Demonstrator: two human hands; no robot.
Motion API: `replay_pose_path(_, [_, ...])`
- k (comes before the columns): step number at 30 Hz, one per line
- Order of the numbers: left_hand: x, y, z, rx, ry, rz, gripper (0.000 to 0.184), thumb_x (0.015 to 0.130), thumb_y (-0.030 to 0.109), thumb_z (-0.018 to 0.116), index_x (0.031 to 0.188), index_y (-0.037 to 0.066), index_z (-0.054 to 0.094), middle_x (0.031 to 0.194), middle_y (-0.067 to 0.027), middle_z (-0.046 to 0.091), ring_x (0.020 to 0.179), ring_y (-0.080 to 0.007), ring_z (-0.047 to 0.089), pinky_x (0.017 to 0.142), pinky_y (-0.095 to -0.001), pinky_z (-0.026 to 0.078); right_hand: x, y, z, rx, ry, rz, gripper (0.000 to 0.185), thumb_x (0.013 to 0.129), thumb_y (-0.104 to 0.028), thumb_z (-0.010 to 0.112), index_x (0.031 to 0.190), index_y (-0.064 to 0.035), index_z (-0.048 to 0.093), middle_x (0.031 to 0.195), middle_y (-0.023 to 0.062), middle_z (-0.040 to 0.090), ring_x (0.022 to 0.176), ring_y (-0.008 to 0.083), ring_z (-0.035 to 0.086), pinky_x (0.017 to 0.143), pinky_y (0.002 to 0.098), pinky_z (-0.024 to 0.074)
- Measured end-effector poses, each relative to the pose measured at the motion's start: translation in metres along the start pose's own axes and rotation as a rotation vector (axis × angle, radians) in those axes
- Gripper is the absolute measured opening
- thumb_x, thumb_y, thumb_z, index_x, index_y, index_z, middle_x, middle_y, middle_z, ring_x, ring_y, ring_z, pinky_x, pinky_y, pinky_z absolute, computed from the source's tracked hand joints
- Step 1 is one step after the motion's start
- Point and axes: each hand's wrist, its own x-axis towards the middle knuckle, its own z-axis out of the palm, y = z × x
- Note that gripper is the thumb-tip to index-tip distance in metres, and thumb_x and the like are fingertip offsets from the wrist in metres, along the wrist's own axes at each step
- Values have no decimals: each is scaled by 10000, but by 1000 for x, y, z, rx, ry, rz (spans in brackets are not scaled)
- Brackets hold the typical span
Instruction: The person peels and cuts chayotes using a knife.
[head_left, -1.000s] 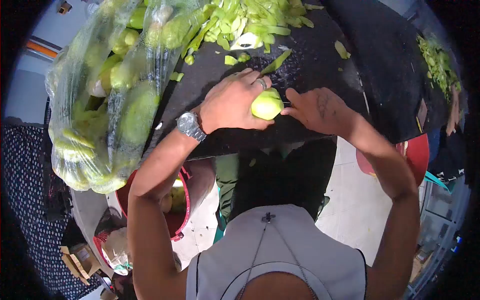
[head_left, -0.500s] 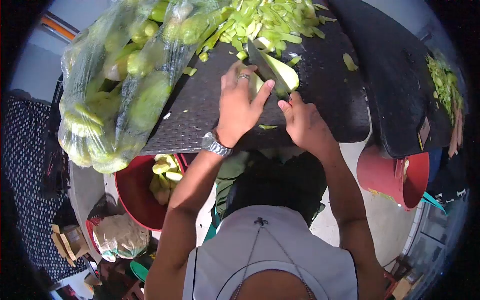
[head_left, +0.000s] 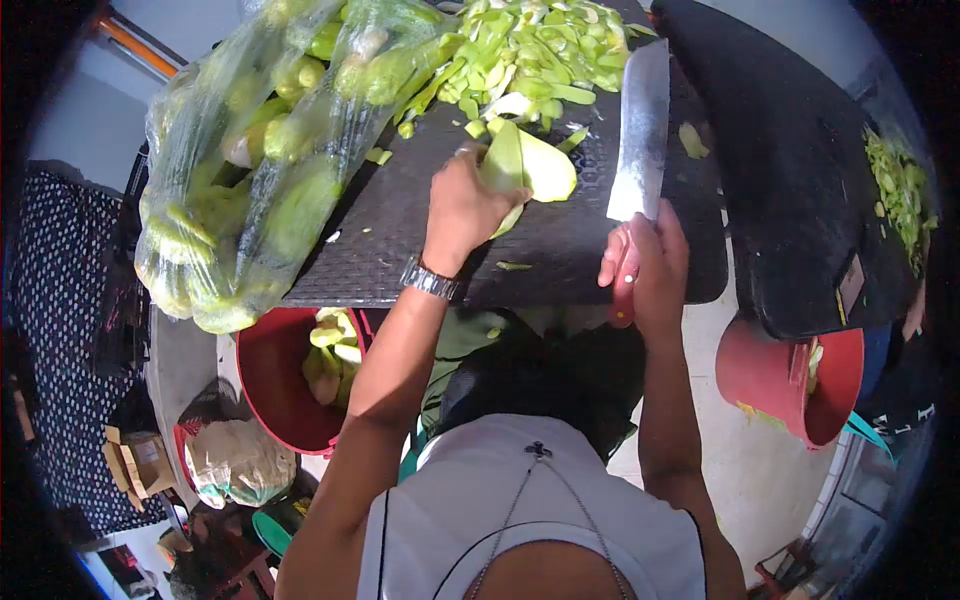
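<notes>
My left hand (head_left: 465, 208) is closed around a pale green fruit half (head_left: 504, 170), with the thumb across its near side. Against that piece rests another half (head_left: 549, 170), its flat, light cut face turned up. In my right hand (head_left: 657, 262) is a broad-bladed kitchen knife (head_left: 641, 130), gripped by its reddish handle, the blade pointing away from me. It is apart from the fruit, over the right side of the black woven-pattern table (head_left: 400, 250). A heap of green peelings and slices (head_left: 545, 55) lies beyond my hands.
A clear plastic bag (head_left: 250, 190) full of green fruit lies on the table's left. Below it stands a red bucket (head_left: 270, 375) with peeled fruit inside. Another black table (head_left: 780, 160) is at right, with peelings (head_left: 897, 190) on it and a red bucket (head_left: 760, 375) below.
The knife has come out from between the fruit halves and swung right and upright with my right hand. My left hand has turned and gathered the halves together.
</notes>
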Motion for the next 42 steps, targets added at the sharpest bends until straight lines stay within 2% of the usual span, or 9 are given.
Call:
replay_pose_path(6, [-3,-14,-2,-608,-185,-147,373,768,39,860,1084,-14,669,927,-64,723,807,-124,677,710,-305,549,2,0,-7,19,4,214,130,1010,-168,532,1054,-50,498,834,102,607,478,133,552,432,286,465])
replay_pose_path(11, [-8,-25,4,-1087,-68,-249,246,877,37,775,1089,-13,659,972,-83,722,841,-159,700,743,-315,565,6,6,11,121,1,266,129,985,-142,564,1054,-50,505,850,89,611,448,131,528,429,287,452])
replay_pose_path(17, [-1,-22,8,-1751,126,-491,170,958,85,665,1114,19,644,1057,-110,691,972,-247,697,897,-398,566,1,6,40,-796,110,-577,202,899,37,587,1074,-35,518,844,100,612,592,137,601,533,323,469])
replay_pose_path(21, [-1,-6,5,-2003,203,-540,179,980,118,616,1138,34,618,1096,-114,682,1048,-283,676,982,-449,539,29,8,44,-901,0,-618,244,903,-27,673,1095,-28,522,883,194,653,737,340,699,617,439,525])
replay_pose_path(22, [0,9,2,-2026,230,-580,177,999,144,575,1133,33,608,1073,-99,679,1042,-291,674,976,-454,541,28,2,43,-986,-115,-407,290,912,-108,728,1098,-19,522,910,233,664,832,444,687,678,507,538])
replay_pose_path(25, [4,15,10,-2002,260,-488,243,1034,257,535,1105,34,599,1154,-151,661,1092,-329,650,987,-466,534,17,-13,61,-888,-174,-291,389,919,-209,757,1164,-12,526,925,246,673,880,472,687,727,549,541])
replay_pose_path(30, [-7,18,16,-1827,268,-267,269,1054,330,559,1089,66,600,1009,-116,687,971,-284,689,861,-433,579,9,-5,75,-1085,-151,-431,949,839,-553,787,1470,-10,331,1034,298,700,906,505,703,766,545,577])
replay_pose_path(36, [-3,-1,26,-2044,221,-235,235,1023,330,633,1052,97,639,1061,-119,700,1093,-301,675,987,-458,539,4,-2,78,-1081,-196,-357,955,857,-459,809,1527,-48,268,798,248,700,775,463,720,707,502,573])
replay_pose_path(42, [-8,13,17,-2001,298,-313,205,1038,272,628,1048,68,611,995,-111,682,970,-296,703,833,-436,596,13,-2,80,-1054,-185,-391,868,883,-439,791,1500,-38,330,818,238,712,800,450,728,687,488,572])
